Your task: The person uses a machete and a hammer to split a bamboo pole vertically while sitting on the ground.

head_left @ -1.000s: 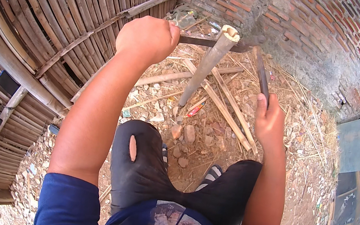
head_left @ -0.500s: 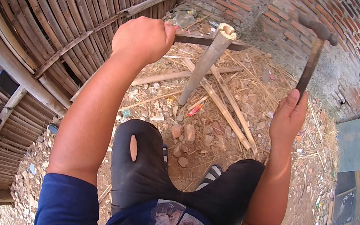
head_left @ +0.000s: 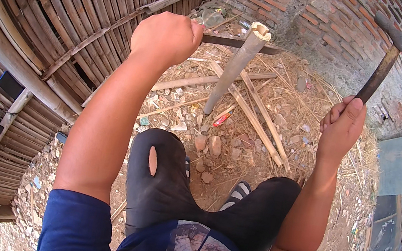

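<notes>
My left hand (head_left: pixel 165 38) is closed round the handle of a long dark-bladed machete (head_left: pixel 221 40), held level. Its blade crosses an upright bamboo pole (head_left: pixel 232 72) just below the pale, notched top, with the tip showing on the far right side. Whether the blade is lodged in the bamboo or lies behind it, I cannot tell. The pole leans slightly, its foot on the ground. Off to the right, my right hand (head_left: pixel 342 123) grips a hammer (head_left: pixel 380 71) by its dark handle, the head raised well apart from the machete.
Split bamboo strips (head_left: pixel 251 115) lie crossed on ground strewn with straw and rubble. A slatted bamboo wall (head_left: pixel 71 6) runs along the left, a brick wall (head_left: pixel 336 31) at the back and right. Stones (head_left: pixel 214 145) sit before my feet. A grey sheet (head_left: pixel 398 163) stands right.
My right hand has swung the hammer outward to the right, its head tilting further away from the pole. My left hand, the machete and the pole appear only slightly shifted in the view.
</notes>
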`<state>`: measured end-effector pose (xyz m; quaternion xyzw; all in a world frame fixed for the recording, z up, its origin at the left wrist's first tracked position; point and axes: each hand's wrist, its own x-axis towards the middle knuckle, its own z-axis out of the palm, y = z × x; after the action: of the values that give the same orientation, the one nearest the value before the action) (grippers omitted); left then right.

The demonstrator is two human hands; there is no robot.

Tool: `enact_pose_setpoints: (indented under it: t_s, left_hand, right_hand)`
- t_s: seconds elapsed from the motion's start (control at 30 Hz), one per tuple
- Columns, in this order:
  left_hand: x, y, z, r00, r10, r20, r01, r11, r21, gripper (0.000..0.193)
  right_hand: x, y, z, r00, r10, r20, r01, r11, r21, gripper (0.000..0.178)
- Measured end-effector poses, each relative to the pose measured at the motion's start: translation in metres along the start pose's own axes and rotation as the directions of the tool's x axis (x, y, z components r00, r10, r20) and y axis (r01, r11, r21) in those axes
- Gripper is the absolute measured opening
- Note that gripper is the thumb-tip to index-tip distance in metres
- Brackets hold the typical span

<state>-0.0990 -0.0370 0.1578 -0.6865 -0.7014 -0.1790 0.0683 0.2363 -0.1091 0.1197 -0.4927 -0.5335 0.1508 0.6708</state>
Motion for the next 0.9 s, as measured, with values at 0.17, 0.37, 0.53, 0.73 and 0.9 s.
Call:
enact_pose_setpoints:
  t_s: [0.17,0.37,0.53,0.73,0.9]
  left_hand:
    - [0.004,0.009,-0.005,0.998,0.009,0.057,-0.010,1.000,0.028,0.058]
    - [0.001,0.008,-0.003,0.998,-0.011,0.064,0.010,1.000,0.016,0.058]
    - [0.005,0.009,-0.001,0.999,-0.006,0.047,0.005,1.000,0.022,0.055]
    - [0.006,0.015,0.000,0.999,-0.011,0.044,0.010,1.000,0.025,0.055]
    - [0.001,0.012,-0.002,0.999,-0.008,0.037,0.007,1.000,0.016,0.055]
  right_hand:
    - [-0.031,0.075,0.026,0.938,0.127,0.322,0.066,0.847,-0.527,0.045]
    - [-0.025,0.054,0.009,0.945,0.247,0.213,-0.159,0.919,-0.361,0.046]
    - [-0.020,0.000,0.002,0.997,0.083,-0.008,-0.083,0.996,0.023,0.040]
    - [-0.042,0.060,0.017,0.972,0.046,0.232,0.091,0.833,-0.546,0.042]
    - [-0.032,0.070,0.012,0.940,0.227,0.255,-0.099,0.897,-0.430,0.044]
